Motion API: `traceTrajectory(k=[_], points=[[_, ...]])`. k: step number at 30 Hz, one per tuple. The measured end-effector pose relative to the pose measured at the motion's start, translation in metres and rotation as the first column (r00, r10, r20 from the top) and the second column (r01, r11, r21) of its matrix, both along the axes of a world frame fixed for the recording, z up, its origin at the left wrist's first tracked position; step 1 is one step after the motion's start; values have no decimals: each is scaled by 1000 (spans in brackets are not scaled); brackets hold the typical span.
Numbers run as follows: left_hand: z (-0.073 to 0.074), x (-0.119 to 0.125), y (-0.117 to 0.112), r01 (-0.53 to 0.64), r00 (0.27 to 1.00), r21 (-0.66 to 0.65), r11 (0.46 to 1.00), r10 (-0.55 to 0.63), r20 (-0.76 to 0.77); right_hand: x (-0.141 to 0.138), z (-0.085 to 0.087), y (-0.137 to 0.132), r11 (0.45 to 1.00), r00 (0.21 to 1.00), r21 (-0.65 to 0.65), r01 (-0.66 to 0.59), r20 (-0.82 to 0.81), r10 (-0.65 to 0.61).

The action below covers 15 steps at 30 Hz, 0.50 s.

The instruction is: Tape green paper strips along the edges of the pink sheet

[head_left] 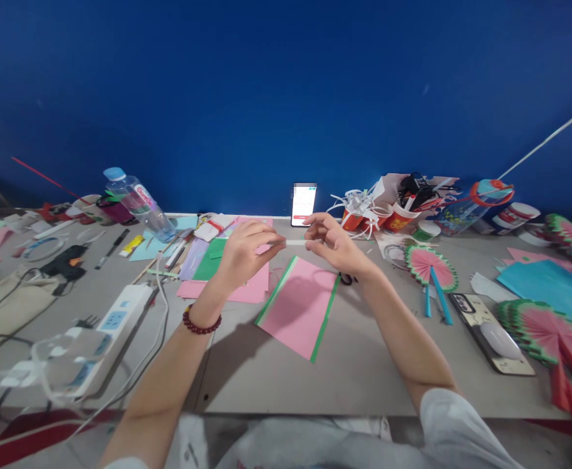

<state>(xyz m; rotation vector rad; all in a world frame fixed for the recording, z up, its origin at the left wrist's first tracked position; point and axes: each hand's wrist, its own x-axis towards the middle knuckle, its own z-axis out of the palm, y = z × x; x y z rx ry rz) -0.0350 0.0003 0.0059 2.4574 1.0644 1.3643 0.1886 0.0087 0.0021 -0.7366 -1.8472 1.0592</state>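
from my remote station i monitor the head view. the left hand [253, 253] is raised over the table [247, 384]; its thumb and fingertips are closed in a pinch on one end of a narrow white strip [296, 242]. the strip spans the gap between both hands, roughly level. the right hand [333, 246] is at the opposite end: the thumb is beside the strip's tip and the fingers are curled and parted above it. i cannot tell whether this hand grips the strip or only touches it.

below the hands, a pink sheet [300, 303] lies flat on the table, set at an angle, with a green band along each of two opposite edges. a dark scissors handle [347, 279] is at its right edge, partly hidden. behind the hands, a lit phone [304, 205] stands upright near the blue wall [286, 98]. to the left, a stack of pink and green paper [251, 290] is near the sheet; to the right, a small pleated fan [425, 264] is well apart from it.
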Motion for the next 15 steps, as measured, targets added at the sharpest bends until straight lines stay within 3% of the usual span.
traceTrajectory(k=[15], points=[[-4, -12, 11, -8, 1000, 72, 997, 7, 2, 49, 18, 10, 995, 999, -90, 38, -20, -40]])
